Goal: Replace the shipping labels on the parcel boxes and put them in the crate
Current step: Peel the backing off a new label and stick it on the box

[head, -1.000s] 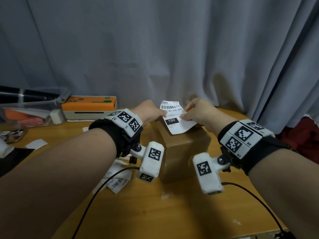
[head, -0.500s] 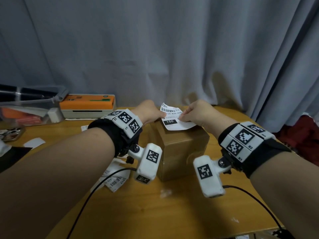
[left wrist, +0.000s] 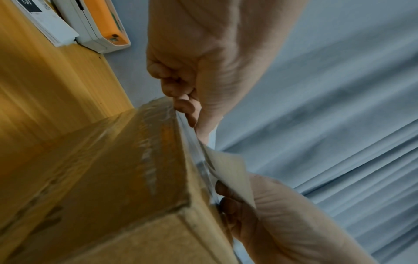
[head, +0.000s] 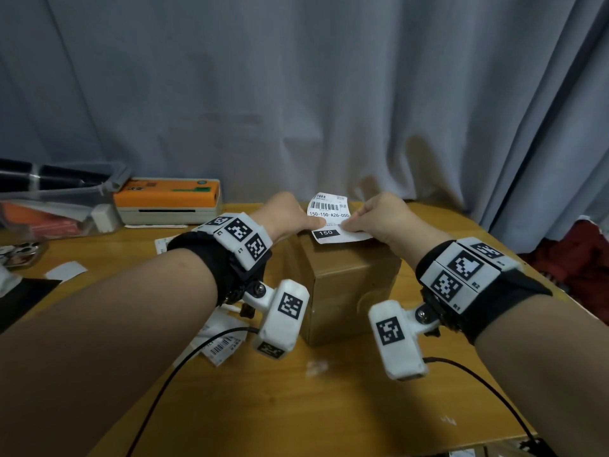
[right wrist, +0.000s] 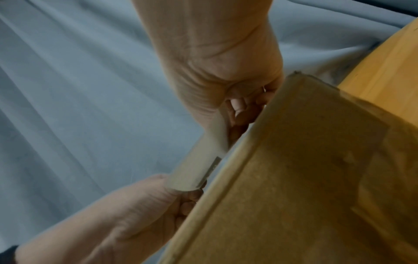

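Observation:
A brown cardboard parcel box [head: 349, 285] stands on the wooden table [head: 329, 407] between my forearms. Both hands hold a white shipping label [head: 329, 214] printed with a barcode and "150" over its far top edge. My left hand [head: 296, 219] pinches the label's left edge and my right hand [head: 365, 222] pinches the right edge. The label's lower edge lies on the box top and its upper part curls up. In the left wrist view the label [left wrist: 230, 171] meets the taped box [left wrist: 124, 178]. The right wrist view shows the label [right wrist: 199, 160] bent against the box [right wrist: 305, 178].
An orange-topped label printer [head: 168, 201] sits at the back left beside a clear plastic bin [head: 56, 206]. Loose labels [head: 220, 338] lie on the table under my left wrist, and a white scrap [head: 66, 270] lies further left. A grey curtain [head: 329, 94] hangs close behind.
Both hands have brought the label down from above the box, and its lower edge now rests on the box top. The box has not moved.

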`<state>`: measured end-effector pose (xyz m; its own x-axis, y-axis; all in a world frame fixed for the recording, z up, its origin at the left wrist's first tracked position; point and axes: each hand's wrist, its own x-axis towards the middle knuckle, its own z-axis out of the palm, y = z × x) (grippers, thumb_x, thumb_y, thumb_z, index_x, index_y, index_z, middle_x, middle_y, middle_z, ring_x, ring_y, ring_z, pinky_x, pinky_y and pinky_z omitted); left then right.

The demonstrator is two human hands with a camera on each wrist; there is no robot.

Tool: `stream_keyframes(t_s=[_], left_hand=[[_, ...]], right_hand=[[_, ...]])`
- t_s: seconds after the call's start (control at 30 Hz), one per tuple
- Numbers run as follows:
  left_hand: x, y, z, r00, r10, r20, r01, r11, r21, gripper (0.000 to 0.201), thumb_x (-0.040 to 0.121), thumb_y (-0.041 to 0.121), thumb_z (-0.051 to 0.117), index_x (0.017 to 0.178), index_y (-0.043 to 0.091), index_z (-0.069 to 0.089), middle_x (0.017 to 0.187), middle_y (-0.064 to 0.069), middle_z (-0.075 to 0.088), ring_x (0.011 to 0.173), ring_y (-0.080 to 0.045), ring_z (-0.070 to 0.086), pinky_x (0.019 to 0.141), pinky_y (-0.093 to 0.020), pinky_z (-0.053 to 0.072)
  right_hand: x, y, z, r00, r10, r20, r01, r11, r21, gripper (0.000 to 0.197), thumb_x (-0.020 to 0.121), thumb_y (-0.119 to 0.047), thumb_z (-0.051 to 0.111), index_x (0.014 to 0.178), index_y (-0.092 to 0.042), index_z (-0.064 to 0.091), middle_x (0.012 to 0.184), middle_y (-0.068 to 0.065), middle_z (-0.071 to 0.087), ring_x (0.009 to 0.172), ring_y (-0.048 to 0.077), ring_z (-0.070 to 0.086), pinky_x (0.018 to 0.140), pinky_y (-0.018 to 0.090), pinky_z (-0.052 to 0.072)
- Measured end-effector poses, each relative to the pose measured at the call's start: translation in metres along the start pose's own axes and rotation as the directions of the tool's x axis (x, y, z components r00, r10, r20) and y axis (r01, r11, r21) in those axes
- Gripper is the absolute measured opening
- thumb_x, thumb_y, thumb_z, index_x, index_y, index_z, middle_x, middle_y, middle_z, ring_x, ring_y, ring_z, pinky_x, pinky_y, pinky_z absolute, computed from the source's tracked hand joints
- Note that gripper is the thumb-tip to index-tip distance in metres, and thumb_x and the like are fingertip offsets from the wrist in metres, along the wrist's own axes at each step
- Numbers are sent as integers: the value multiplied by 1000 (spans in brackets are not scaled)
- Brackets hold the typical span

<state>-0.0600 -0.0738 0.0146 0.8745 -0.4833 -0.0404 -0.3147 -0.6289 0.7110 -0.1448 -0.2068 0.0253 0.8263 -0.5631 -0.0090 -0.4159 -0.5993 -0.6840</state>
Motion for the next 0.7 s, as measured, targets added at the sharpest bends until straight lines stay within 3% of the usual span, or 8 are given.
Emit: stream_keyframes(t_s=[0.1, 0.2, 0.27, 0.4, 0.57, 0.63, 0.7], left_hand=[[-1, 0, -1, 1000, 0, 5, 0, 1000, -1, 34, 79, 32, 74, 61, 10, 54, 74, -5, 60, 78, -21, 54, 64, -28, 40], [-1, 1, -2, 1000, 8, 11, -8, 1000, 12, 32, 78, 33, 74, 70, 6, 58, 91, -10, 67, 90, -23, 61, 75, -34, 48], [0, 2, -3, 1000, 13, 3, -13, 1000, 20, 34, 76, 34, 76, 78, 4, 61, 101, -12, 69, 98, -25, 63, 83, -37, 50], [1, 3, -3, 1000, 21, 15, -21, 1000, 11, 37, 74, 34, 78, 66, 9, 52, 100, -15, 68, 97, -27, 63, 77, -36, 47], [2, -1, 0, 999, 21, 27, -23, 998, 57, 33, 75, 35, 76, 75, 6, 60, 92, -11, 66, 89, -23, 61, 69, -29, 43], [2, -1, 1, 999, 30, 31, -33, 995, 89, 34, 76, 36, 75, 76, 5, 61, 85, -10, 63, 82, -22, 58, 60, -25, 39], [2, -1, 2, 999, 43, 31, -46, 993, 110, 35, 77, 36, 75, 73, 4, 59, 81, -10, 60, 75, -21, 53, 55, -26, 34]], right_hand=[[3, -1, 1, 1000, -7, -16, 7, 999, -31, 37, 74, -32, 79, 97, -4, 70, 95, 10, 70, 75, 17, 58, 78, 34, 52], [7, -5, 1, 1000, -15, -22, 13, 996, -86, 37, 72, -36, 80, 92, -6, 69, 84, 6, 64, 62, 12, 51, 62, 28, 45], [11, -7, 1, 1000, -20, -24, 17, 991, -135, 40, 72, -36, 80, 95, -6, 69, 80, 4, 62, 64, 12, 52, 54, 25, 40], [19, -7, 3, 999, -34, -23, 29, 982, -188, 44, 70, -36, 81, 100, -5, 69, 93, 8, 68, 79, 18, 57, 59, 26, 42], [24, -1, 10, 999, -42, -18, 37, 972, -231, 45, 69, -38, 81, 99, -7, 68, 90, 6, 66, 79, 18, 58, 52, 25, 40], [24, 1, 10, 999, -50, -19, 43, 959, -279, 44, 69, -42, 80, 98, -10, 68, 93, 5, 67, 84, 19, 60, 58, 26, 41], [22, 1, 6, 985, -169, -31, 142, 902, -407, 35, 72, -43, 75, 92, -15, 69, 95, 3, 68, 89, 21, 61, 66, 29, 44]])
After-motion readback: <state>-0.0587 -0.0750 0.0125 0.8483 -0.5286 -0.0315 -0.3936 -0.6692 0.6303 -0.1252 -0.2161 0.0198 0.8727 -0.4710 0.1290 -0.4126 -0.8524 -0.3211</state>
